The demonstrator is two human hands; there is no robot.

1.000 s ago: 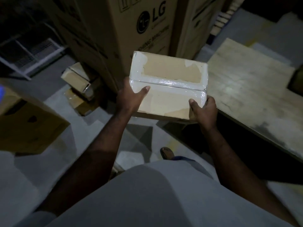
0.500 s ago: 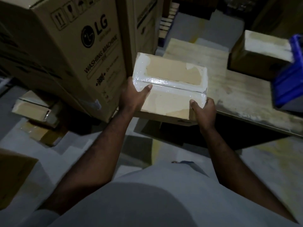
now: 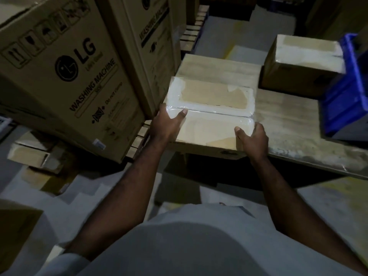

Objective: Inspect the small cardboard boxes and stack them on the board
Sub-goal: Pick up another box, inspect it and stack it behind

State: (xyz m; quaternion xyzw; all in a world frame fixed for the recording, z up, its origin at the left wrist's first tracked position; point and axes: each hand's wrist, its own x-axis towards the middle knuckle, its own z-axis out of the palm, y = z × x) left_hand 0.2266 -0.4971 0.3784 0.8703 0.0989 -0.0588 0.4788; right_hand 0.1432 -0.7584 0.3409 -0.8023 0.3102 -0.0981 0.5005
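Note:
I hold a small cardboard box (image 3: 211,108), sealed with wide clear tape, over the near left corner of the wooden board (image 3: 286,120). My left hand (image 3: 169,124) grips its left near corner with the thumb on top. At the right near corner my right hand (image 3: 252,138) grips it the same way, thumb on top. I cannot tell whether the box touches the board. A second taped cardboard box (image 3: 302,64) sits on the board at the back right.
Tall LG washing machine cartons (image 3: 65,76) stand close on the left, next to the board. A blue plastic crate (image 3: 346,90) sits at the board's right edge. More small boxes (image 3: 33,154) lie on the floor at left. Another carton (image 3: 16,226) is at bottom left.
The view has swung right and the held box has moved from beside the board to over its near left corner. The second box and blue crate came into view. Both hands kept their hold.

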